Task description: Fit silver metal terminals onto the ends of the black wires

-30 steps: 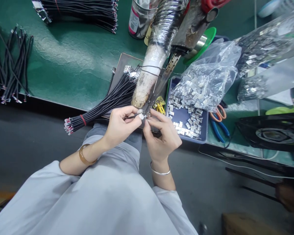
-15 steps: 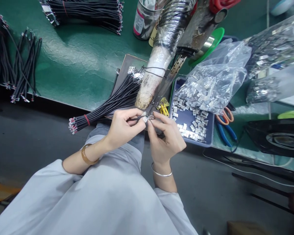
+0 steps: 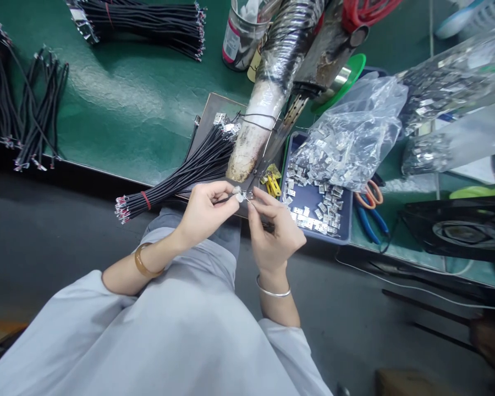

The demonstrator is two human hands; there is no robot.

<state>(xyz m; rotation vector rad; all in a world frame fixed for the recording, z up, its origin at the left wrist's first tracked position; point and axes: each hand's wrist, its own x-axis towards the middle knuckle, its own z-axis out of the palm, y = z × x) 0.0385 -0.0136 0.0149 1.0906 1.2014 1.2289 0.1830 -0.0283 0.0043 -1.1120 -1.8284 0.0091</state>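
My left hand [image 3: 206,212] pinches the end of a thin black cable [image 3: 225,198] at the table's near edge. My right hand [image 3: 274,228] pinches a small metal clip [image 3: 249,194] against that cable end. Both hands meet just below the tip of a soldering tool [image 3: 258,129] wrapped in foil and tape. A bundle of black cables [image 3: 181,173] with a red band lies left of the hands, over a dark board [image 3: 208,118]. A blue tray [image 3: 342,234] of metal clips stands right of my right hand.
A clear bag of metal clips [image 3: 355,135] rests on the tray's far side. More black cable bundles lie at the far edge [image 3: 148,25] and far left [image 3: 20,110] of the green table [image 3: 119,110]. Blue-handled pliers [image 3: 371,220] and a jar [image 3: 241,33] stand nearby.
Both hands stay pinched together on the cable end and clip, shifting only slightly. The view swayed a little.
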